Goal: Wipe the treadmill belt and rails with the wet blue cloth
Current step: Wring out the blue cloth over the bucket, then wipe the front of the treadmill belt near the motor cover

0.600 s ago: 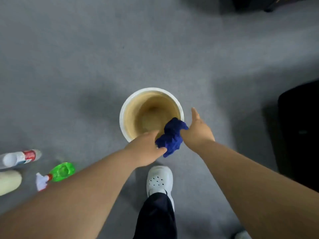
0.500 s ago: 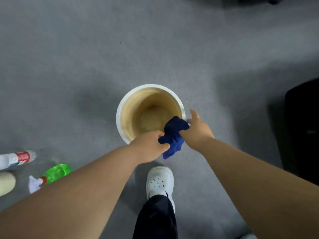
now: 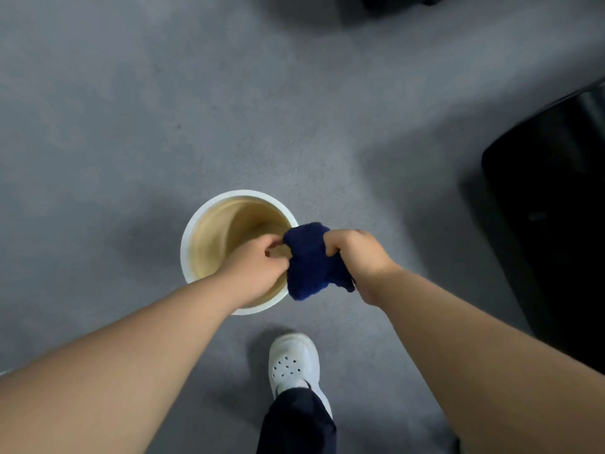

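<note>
The dark blue cloth (image 3: 309, 262) is bunched up between my two hands, just over the right rim of a white bucket (image 3: 196, 231) with a tan inside. My right hand (image 3: 355, 257) grips the cloth's right side with curled fingers. My left hand (image 3: 258, 265) pinches its left edge above the bucket's opening. A black treadmill edge (image 3: 553, 204) fills the right side of the view; its belt and rails are not clearly visible.
Grey carpet (image 3: 229, 109) lies all around the bucket. My white perforated shoe (image 3: 293, 362) and dark trouser leg stand just below the bucket. A dark object (image 3: 393, 3) sits at the top edge.
My right hand has closed its fingers around the cloth, and both hands have pulled it a little apart. The view shifted, so the spray bottles at the left are out of sight.
</note>
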The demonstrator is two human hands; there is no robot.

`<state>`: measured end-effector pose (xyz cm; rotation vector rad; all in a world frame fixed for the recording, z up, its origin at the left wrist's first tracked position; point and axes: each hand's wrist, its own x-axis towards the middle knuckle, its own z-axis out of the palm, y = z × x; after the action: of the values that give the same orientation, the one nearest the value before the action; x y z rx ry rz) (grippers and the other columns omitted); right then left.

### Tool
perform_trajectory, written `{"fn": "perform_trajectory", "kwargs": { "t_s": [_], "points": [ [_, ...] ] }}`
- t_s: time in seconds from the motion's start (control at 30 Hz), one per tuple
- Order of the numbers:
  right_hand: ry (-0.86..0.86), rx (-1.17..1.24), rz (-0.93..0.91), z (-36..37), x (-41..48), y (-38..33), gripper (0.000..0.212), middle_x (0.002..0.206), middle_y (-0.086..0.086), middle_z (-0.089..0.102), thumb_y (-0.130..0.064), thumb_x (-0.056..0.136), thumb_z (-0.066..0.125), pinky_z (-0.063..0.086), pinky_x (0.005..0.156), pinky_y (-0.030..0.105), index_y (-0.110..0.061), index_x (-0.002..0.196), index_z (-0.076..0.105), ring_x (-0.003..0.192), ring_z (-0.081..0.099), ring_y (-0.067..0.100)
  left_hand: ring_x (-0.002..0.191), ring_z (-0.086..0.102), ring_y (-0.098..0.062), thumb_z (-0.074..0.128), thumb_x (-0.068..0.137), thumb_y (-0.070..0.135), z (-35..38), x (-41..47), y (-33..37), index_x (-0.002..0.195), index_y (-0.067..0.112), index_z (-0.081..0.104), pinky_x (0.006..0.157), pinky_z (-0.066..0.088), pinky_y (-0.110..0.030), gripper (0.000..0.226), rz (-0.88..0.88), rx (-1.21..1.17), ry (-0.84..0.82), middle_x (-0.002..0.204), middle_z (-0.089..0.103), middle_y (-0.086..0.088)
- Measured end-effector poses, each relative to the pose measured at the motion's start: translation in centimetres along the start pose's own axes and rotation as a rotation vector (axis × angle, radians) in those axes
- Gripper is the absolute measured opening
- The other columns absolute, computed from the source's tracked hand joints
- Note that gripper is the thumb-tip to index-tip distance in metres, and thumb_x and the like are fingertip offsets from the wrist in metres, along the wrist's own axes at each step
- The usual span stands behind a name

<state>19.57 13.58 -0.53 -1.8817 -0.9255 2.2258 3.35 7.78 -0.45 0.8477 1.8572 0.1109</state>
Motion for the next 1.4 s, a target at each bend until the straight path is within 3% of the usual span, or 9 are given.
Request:
{"fn": "perform_trajectory", "kwargs": {
  "t_s": [0.13, 0.23, 0.37, 0.63, 0.93, 1.13, 1.23, 1.33, 1.4],
  "points": [
    [0.062, 0.282, 0.0, -6.7, -3.1, -1.3, 0.04, 0.085, 0.016, 0.063, -0.024, 0.05, 0.056, 0.044, 0.066, 0.04, -0.009, 0.086, 0.065, 0.076, 0.059, 0.033, 0.097, 0.065, -0.015, 0.053, 0.092, 0.028, 2.2, -1.8, 8.6, 0.103, 0.021, 0.068, 0.082, 0.047, -0.027, 0.019, -0.083, -0.427, -0.215, 0.098, 0.073, 0.0],
    [0.133, 0.412, -0.026, -14.3, -6.7, -1.5, 0.044, 0.101, 0.02, 0.069, -0.022, 0.054, 0.058, 0.047, 0.071, 0.043, -0.008, 0.095, 0.066, 0.094, 0.064, 0.043, 0.092, 0.069, -0.017, 0.057, 0.09, 0.041, 6.3, -3.2, 16.0, 0.103, 0.016, 0.069, 0.083, 0.05, -0.031, 0.031, -0.064, -0.385, -0.33, 0.096, 0.074, -0.003],
    [0.248, 0.479, -0.099, -27.6, -14.1, -0.4, 0.011, 0.076, 0.012, 0.063, -0.013, 0.06, 0.063, 0.044, 0.065, 0.036, -0.019, 0.069, 0.06, 0.075, 0.059, 0.029, 0.081, 0.07, -0.02, 0.066, 0.084, 0.023, 13.9, -6.0, 27.9, 0.089, 0.019, 0.068, 0.08, 0.056, -0.037, 0.007, 0.112, -0.042, -0.285, 0.083, 0.074, -0.003],
    [0.423, 0.687, -0.241, -56.1, -32.1, 3.1, 0.016, 0.086, 0.017, 0.068, 0.005, 0.075, 0.058, 0.049, 0.079, 0.045, -0.011, 0.079, 0.06, 0.082, 0.064, 0.03, 0.091, 0.067, -0.01, 0.064, 0.082, 0.025, 33.4, -19.0, 55.9, 0.107, 0.024, 0.064, 0.083, 0.053, -0.03, 0.025, 0.508, 0.212, -0.432, 0.099, 0.072, 0.008],
    [0.54, 0.697, -0.405, -75.9, -47.4, 8.9, 0.035, 0.076, 0.009, 0.062, 0.01, 0.074, 0.049, 0.04, 0.068, 0.036, -0.022, 0.063, 0.059, 0.079, 0.056, 0.028, 0.093, 0.061, -0.024, 0.069, 0.065, 0.038, 49.1, -29.9, 71.8, 0.074, 0.022, 0.065, 0.081, 0.04, -0.036, 0.018, 0.491, 0.288, -0.772, 0.09, 0.07, -0.005],
    [0.517, 0.784, -0.456, -83.5, -47.8, 5.2, 0.034, 0.091, 0.02, 0.067, 0.011, 0.074, 0.045, 0.046, 0.088, 0.046, -0.008, 0.084, 0.07, 0.089, 0.061, 0.033, 0.103, 0.061, -0.029, 0.064, 0.051, 0.036, 53.0, -28.9, 81.0, 0.113, 0.006, 0.066, 0.09, 0.04, -0.041, 0.068, 0.498, 0.287, -0.951, 0.113, 0.068, -0.015],
    [0.541, 0.818, -0.454, -88.4, -46.4, 2.3, 0.036, 0.103, 0.024, 0.068, 0.009, 0.073, 0.045, 0.046, 0.092, 0.047, -0.002, 0.096, 0.07, 0.091, 0.063, 0.034, 0.089, 0.059, -0.031, 0.065, 0.057, 0.027, 55.5, -26.9, 86.6, 0.1, 0.002, 0.066, 0.08, 0.04, -0.039, 0.049, 0.512, 0.195, -0.857, 0.096, 0.068, -0.014],
    [0.586, 0.877, -0.445, -94.8, -44.0, -1.2, 0.025, 0.093, 0.019, 0.069, 0.005, 0.078, 0.05, 0.044, 0.072, 0.033, -0.006, 0.089, 0.069, 0.082, 0.061, 0.028, 0.076, 0.051, -0.021, 0.067, 0.066, 0.014, 59.0, -23.4, 94.6, 0.077, 0.011, 0.058, 0.065, 0.036, -0.031, 0.015, 0.654, 0.125, -0.635, 0.072, 0.058, -0.007],
    [0.618, 0.939, -0.374, -98.8, -42.0, -3.6, 0.016, 0.086, 0.016, 0.067, 0.002, 0.079, 0.057, 0.043, 0.06, 0.025, -0.009, 0.085, 0.066, 0.075, 0.06, 0.024, 0.075, 0.053, -0.021, 0.065, 0.064, 0.007, 60.6, -20.7, 99.7, 0.082, 0.016, 0.054, 0.063, 0.041, -0.029, 0.023, 0.667, 0.146, -0.591, 0.077, 0.061, -0.005]
  ]
}}
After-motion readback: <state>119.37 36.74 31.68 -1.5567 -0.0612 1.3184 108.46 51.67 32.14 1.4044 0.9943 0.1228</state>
